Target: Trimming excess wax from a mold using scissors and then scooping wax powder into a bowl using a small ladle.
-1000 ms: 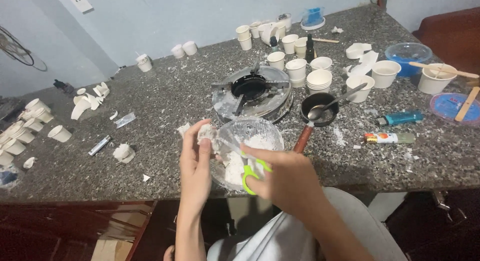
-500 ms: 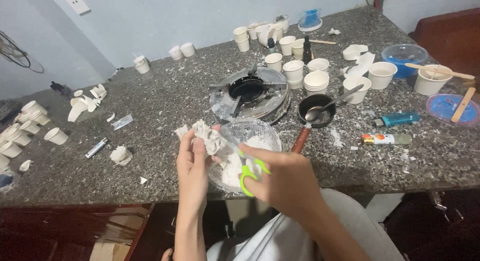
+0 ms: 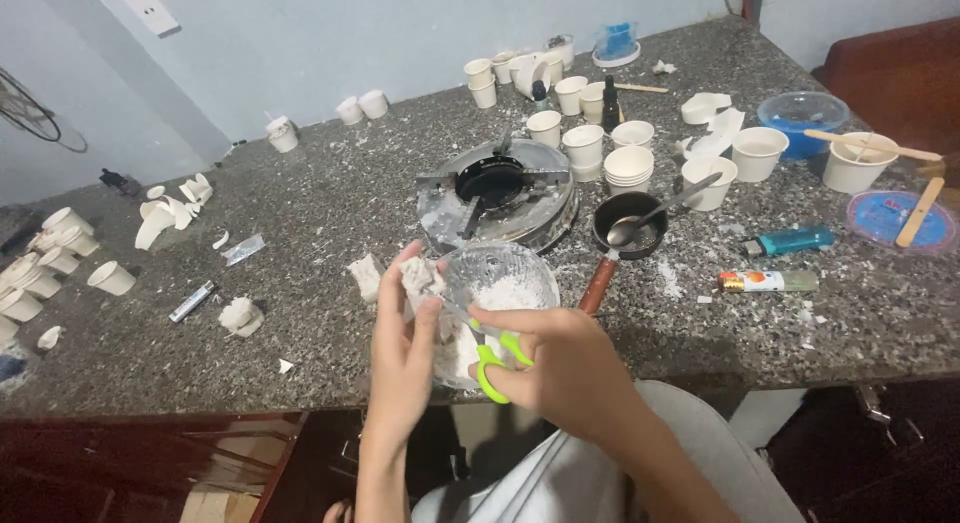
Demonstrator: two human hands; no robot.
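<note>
Scissors [image 3: 492, 355] against white lump [image 3: 421, 279]

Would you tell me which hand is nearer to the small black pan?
Right. The right hand, holding green-handled scissors, sits just below the pan; the left hand is farther off, beyond the glass bowl.

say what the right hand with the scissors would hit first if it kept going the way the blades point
Most likely the crumbly white lump held by the left hand; the right hand aims its green-handled scissors up-left at it, though depth is unclear.
</note>
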